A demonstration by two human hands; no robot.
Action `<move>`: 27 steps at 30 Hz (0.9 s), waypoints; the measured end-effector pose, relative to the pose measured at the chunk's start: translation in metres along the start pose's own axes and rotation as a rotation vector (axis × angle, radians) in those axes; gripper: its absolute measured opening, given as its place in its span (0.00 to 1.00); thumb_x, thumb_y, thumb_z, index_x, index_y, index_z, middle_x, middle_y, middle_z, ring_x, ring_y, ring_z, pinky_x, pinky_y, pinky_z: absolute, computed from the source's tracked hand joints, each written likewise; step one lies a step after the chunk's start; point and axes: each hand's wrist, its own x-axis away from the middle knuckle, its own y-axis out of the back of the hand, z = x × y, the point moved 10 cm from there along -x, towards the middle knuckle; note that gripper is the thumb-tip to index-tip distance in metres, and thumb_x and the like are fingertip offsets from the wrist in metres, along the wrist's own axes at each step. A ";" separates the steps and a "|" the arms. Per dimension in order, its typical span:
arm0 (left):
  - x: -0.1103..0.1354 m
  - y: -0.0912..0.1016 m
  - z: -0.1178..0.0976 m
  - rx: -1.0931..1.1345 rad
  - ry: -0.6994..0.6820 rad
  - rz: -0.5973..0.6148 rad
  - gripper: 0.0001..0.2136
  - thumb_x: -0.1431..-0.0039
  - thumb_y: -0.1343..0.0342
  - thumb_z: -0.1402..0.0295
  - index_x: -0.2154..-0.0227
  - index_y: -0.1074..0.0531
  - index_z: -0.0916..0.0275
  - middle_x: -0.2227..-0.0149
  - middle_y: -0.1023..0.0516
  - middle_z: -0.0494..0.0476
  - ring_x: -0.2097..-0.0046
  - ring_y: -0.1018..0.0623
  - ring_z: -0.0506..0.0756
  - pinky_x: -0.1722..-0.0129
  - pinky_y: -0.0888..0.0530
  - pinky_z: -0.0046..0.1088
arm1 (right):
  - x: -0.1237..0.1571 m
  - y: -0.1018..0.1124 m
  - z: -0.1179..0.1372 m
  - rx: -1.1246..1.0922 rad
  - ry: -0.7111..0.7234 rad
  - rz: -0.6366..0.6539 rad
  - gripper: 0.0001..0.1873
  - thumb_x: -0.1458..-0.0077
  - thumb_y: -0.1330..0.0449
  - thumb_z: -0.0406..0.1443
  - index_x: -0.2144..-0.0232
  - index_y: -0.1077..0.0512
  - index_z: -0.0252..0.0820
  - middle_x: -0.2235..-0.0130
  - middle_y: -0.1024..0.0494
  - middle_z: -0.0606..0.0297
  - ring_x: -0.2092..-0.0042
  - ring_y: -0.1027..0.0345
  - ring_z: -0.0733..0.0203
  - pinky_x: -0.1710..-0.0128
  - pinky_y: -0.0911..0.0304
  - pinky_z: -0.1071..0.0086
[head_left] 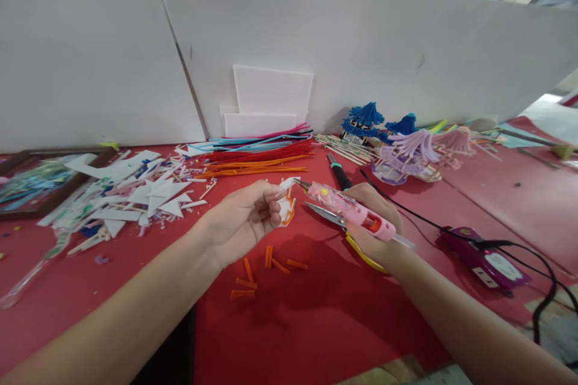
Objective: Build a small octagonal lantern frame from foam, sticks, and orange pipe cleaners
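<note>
My left hand (246, 216) is closed in a pinch on a small white foam piece with orange strips (286, 207), held just above the red table (316, 313). My right hand (372, 222) grips a pink hot glue gun (350, 210), whose metal tip touches the top of the white piece. Scissors with a yellow handle (336, 225) lie under the right hand. Several short orange stick pieces (266, 271) lie on the table below the hands.
White foam scraps (130, 192) are piled at the left. Long red, orange and blue sticks (259, 159) lie at the back by white foam sheets (271, 99). Tassel ornaments (406, 144) stand back right. A purple device (487, 258) with a black cable sits right.
</note>
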 end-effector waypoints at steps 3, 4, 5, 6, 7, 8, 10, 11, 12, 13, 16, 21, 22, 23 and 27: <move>0.002 0.003 0.000 0.019 0.016 -0.028 0.07 0.50 0.44 0.78 0.82 0.29 0.68 0.82 0.33 0.49 0.80 0.31 0.43 0.79 0.27 0.15 | 0.000 0.003 0.007 -0.024 0.158 -0.040 0.11 0.52 0.41 0.30 0.63 0.29 0.44 0.68 0.25 0.62 0.67 0.32 0.56 0.67 0.37 0.63; 0.002 0.003 0.000 0.026 0.014 -0.041 0.07 0.50 0.44 0.79 0.81 0.28 0.69 0.82 0.33 0.50 0.80 0.31 0.44 0.79 0.27 0.16 | 0.002 0.004 0.010 -0.032 0.218 -0.058 0.13 0.52 0.40 0.29 0.62 0.29 0.44 0.68 0.25 0.62 0.67 0.33 0.56 0.67 0.37 0.62; 0.003 0.004 -0.001 0.035 0.002 -0.054 0.08 0.49 0.45 0.79 0.81 0.28 0.69 0.82 0.32 0.50 0.80 0.30 0.44 0.78 0.27 0.16 | 0.003 0.005 0.012 -0.036 0.267 -0.071 0.14 0.52 0.40 0.29 0.61 0.29 0.44 0.68 0.25 0.62 0.67 0.33 0.56 0.67 0.37 0.62; 0.002 0.005 -0.002 0.044 -0.020 -0.064 0.08 0.48 0.46 0.80 0.81 0.29 0.69 0.82 0.32 0.50 0.80 0.30 0.43 0.78 0.26 0.16 | 0.003 0.006 0.013 -0.036 0.297 -0.082 0.16 0.53 0.40 0.28 0.60 0.29 0.44 0.68 0.25 0.62 0.66 0.33 0.56 0.67 0.37 0.62; 0.002 0.005 -0.003 0.055 -0.047 -0.074 0.09 0.48 0.46 0.80 0.81 0.29 0.69 0.82 0.32 0.50 0.80 0.30 0.43 0.78 0.26 0.15 | 0.004 0.006 0.013 -0.030 0.308 -0.088 0.17 0.53 0.40 0.28 0.59 0.29 0.44 0.68 0.25 0.62 0.66 0.33 0.56 0.67 0.36 0.62; 0.002 0.006 -0.005 0.065 -0.075 -0.082 0.09 0.47 0.46 0.80 0.81 0.29 0.68 0.82 0.31 0.50 0.80 0.30 0.43 0.77 0.26 0.15 | 0.003 0.005 0.013 -0.020 0.309 -0.084 0.17 0.53 0.40 0.27 0.59 0.29 0.44 0.68 0.25 0.62 0.66 0.33 0.56 0.67 0.36 0.62; 0.001 0.006 -0.006 0.070 -0.118 -0.078 0.10 0.47 0.46 0.80 0.81 0.28 0.68 0.82 0.30 0.50 0.80 0.29 0.42 0.77 0.26 0.14 | 0.002 0.005 0.014 -0.005 0.311 -0.072 0.17 0.53 0.40 0.26 0.59 0.30 0.44 0.68 0.24 0.62 0.66 0.33 0.56 0.67 0.36 0.62; 0.000 0.005 -0.005 0.064 -0.127 -0.067 0.09 0.47 0.46 0.80 0.81 0.28 0.69 0.82 0.29 0.50 0.79 0.29 0.43 0.77 0.26 0.14 | 0.002 0.005 0.015 0.004 0.314 -0.069 0.17 0.53 0.40 0.26 0.59 0.30 0.44 0.68 0.24 0.62 0.66 0.33 0.56 0.67 0.36 0.62; 0.000 0.005 -0.005 0.056 -0.132 -0.055 0.09 0.48 0.45 0.80 0.81 0.28 0.69 0.82 0.29 0.51 0.79 0.28 0.43 0.77 0.26 0.14 | 0.001 0.004 0.017 0.016 0.313 -0.064 0.16 0.52 0.41 0.27 0.59 0.30 0.44 0.68 0.25 0.61 0.67 0.33 0.56 0.67 0.36 0.62; -0.001 0.004 -0.004 0.047 -0.135 -0.044 0.09 0.48 0.45 0.81 0.81 0.27 0.69 0.82 0.28 0.51 0.79 0.28 0.44 0.77 0.26 0.14 | 0.000 0.004 0.018 0.029 0.310 -0.058 0.15 0.52 0.41 0.27 0.60 0.30 0.43 0.68 0.25 0.61 0.67 0.33 0.57 0.68 0.36 0.62; -0.001 0.007 -0.004 0.033 -0.152 -0.033 0.08 0.50 0.44 0.81 0.81 0.27 0.69 0.81 0.27 0.51 0.78 0.28 0.44 0.76 0.26 0.15 | -0.001 0.006 0.022 0.052 0.292 -0.065 0.11 0.50 0.42 0.29 0.62 0.30 0.42 0.69 0.25 0.61 0.69 0.33 0.58 0.70 0.36 0.63; 0.001 0.009 -0.003 0.002 -0.167 -0.010 0.09 0.53 0.39 0.79 0.84 0.30 0.67 0.83 0.30 0.48 0.78 0.29 0.44 0.76 0.26 0.16 | -0.001 0.008 0.021 0.087 0.244 -0.073 0.10 0.49 0.44 0.28 0.63 0.31 0.42 0.68 0.25 0.60 0.69 0.32 0.58 0.71 0.36 0.65; 0.002 0.009 -0.003 -0.012 -0.171 -0.002 0.10 0.54 0.38 0.79 0.84 0.32 0.66 0.83 0.30 0.48 0.78 0.29 0.44 0.76 0.26 0.16 | -0.001 0.007 0.020 0.084 0.248 -0.072 0.11 0.49 0.44 0.28 0.62 0.31 0.42 0.68 0.24 0.60 0.68 0.31 0.58 0.71 0.36 0.65; 0.002 0.008 -0.003 -0.027 -0.178 0.003 0.11 0.55 0.37 0.78 0.85 0.33 0.66 0.83 0.31 0.48 0.77 0.29 0.44 0.75 0.27 0.17 | 0.000 0.007 0.019 0.077 0.262 -0.077 0.11 0.49 0.43 0.27 0.62 0.31 0.43 0.68 0.24 0.60 0.68 0.31 0.58 0.71 0.36 0.64; 0.003 0.009 -0.007 -0.078 -0.221 -0.011 0.13 0.56 0.36 0.75 0.86 0.36 0.65 0.83 0.31 0.47 0.77 0.30 0.44 0.74 0.28 0.17 | 0.004 0.006 0.017 0.049 0.320 -0.123 0.14 0.51 0.41 0.28 0.61 0.30 0.43 0.68 0.25 0.61 0.68 0.32 0.57 0.69 0.35 0.62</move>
